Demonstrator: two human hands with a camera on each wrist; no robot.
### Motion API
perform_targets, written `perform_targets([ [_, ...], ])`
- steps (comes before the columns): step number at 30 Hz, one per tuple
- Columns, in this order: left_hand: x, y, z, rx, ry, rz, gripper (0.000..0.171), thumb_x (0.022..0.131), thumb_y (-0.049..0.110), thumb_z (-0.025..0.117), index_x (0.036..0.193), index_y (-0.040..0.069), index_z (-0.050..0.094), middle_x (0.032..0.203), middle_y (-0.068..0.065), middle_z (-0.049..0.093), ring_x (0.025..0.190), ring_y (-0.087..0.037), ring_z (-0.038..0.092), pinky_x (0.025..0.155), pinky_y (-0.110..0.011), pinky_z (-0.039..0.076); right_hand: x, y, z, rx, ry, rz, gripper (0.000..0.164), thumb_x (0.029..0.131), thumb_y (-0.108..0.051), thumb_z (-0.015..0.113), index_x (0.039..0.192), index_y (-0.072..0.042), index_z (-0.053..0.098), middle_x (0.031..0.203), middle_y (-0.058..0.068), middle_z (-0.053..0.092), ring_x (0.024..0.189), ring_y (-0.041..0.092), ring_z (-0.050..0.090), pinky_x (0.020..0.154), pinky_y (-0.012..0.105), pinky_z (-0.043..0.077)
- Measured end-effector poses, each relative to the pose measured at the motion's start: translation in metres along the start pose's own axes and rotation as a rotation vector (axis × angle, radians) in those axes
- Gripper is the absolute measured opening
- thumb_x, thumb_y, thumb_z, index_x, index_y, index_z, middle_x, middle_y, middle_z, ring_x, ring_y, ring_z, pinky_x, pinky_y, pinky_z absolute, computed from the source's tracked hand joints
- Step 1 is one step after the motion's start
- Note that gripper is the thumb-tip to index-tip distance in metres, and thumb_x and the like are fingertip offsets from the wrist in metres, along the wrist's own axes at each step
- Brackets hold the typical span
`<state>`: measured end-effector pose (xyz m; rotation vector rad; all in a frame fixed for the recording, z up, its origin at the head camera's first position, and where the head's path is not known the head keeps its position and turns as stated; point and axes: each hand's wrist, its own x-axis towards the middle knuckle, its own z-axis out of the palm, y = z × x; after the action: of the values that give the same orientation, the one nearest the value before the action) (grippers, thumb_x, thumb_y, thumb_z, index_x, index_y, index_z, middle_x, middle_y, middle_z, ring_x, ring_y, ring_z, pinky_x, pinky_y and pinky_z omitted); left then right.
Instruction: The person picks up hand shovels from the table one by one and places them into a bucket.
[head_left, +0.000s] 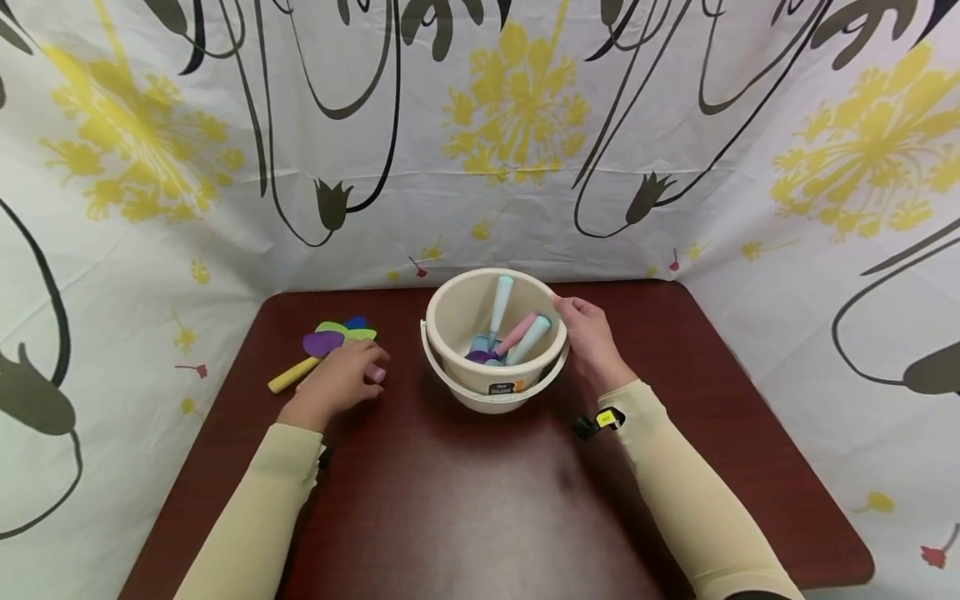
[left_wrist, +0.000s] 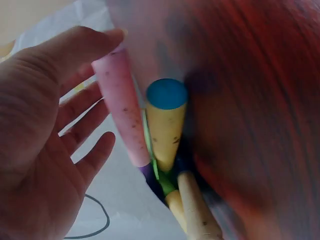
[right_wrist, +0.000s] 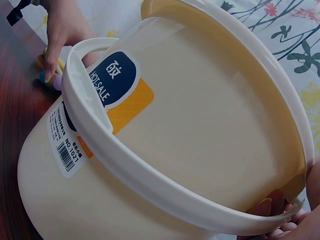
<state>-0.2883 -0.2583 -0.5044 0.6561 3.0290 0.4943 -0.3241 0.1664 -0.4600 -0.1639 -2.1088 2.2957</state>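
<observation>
My right hand (head_left: 590,340) grips the right rim of a cream plastic bucket (head_left: 491,382), thumb over the edge; in the right wrist view, fingertips show at the bucket's rim. Inside lie toy sand tools with light blue handles (head_left: 501,302) and a pink handle (head_left: 517,335). To the left, my left hand (head_left: 337,379) is over a small pile of toy tools. In the left wrist view, its thumb lies at the end of a pink handle (left_wrist: 120,107), with loosely extended fingers behind. A yellow handle with a blue end (left_wrist: 167,127) stands out beside it.
The pile shows purple (head_left: 323,342), green (head_left: 358,334) and blue (head_left: 356,322) heads and a yellow handle (head_left: 294,375). The bucket's white carrying handle (head_left: 450,383) hangs down in front. Patterned cloth (head_left: 480,225) surrounds the dark red table (head_left: 480,500).
</observation>
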Motion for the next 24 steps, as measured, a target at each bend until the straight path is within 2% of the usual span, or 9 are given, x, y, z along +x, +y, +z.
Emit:
perform_targets([
  [7,0.0027,-0.0017,0.0072,0.108,0.041,0.046,0.027,0.091,0.011,0.091,0.115,0.009,0.079,0.116,-0.009,0.073,0.117,-0.036,0.063,0.109,-0.057,0.049,-0.0002,0.0004,0.0012,0.023,-0.009,0.002,0.033,0.111,-0.03,0.068,0.108,0.003,0.068,0.102,0.009,0.07,0.085,0.011,0.074,0.071,0.025,0.063],
  [15,0.001,-0.0023,0.009,0.135,0.07,0.052,0.024,0.094,0.01,0.088,0.116,0.009,0.079,0.117,-0.009,0.075,0.114,-0.036,0.064,0.107,-0.059,0.05,-0.0001,0.0002,0.0023,0.031,-0.002,-0.011,0.031,0.11,-0.029,0.069,0.104,0.001,0.068,0.1,0.007,0.069,0.084,0.01,0.072,0.071,0.023,0.062],
  [21,-0.0021,-0.0069,0.0065,0.116,0.179,0.138,0.017,0.101,0.013,0.082,0.116,0.007,0.077,0.114,-0.009,0.075,0.111,-0.035,0.067,0.102,-0.055,0.054,0.0009,0.0012,0.001,0.031,-0.004,-0.007,0.033,0.11,-0.03,0.069,0.106,0.003,0.068,0.103,0.008,0.069,0.086,0.01,0.073,0.072,0.024,0.062],
  [24,-0.0037,-0.0077,0.003,0.09,0.222,0.135,0.02,0.1,0.012,0.082,0.118,0.006,0.077,0.117,-0.011,0.075,0.117,-0.036,0.068,0.105,-0.055,0.054,0.0012,0.0016,0.0007,0.026,0.0,-0.008,0.033,0.11,-0.03,0.069,0.106,0.003,0.068,0.104,0.008,0.069,0.086,0.01,0.073,0.072,0.024,0.062],
])
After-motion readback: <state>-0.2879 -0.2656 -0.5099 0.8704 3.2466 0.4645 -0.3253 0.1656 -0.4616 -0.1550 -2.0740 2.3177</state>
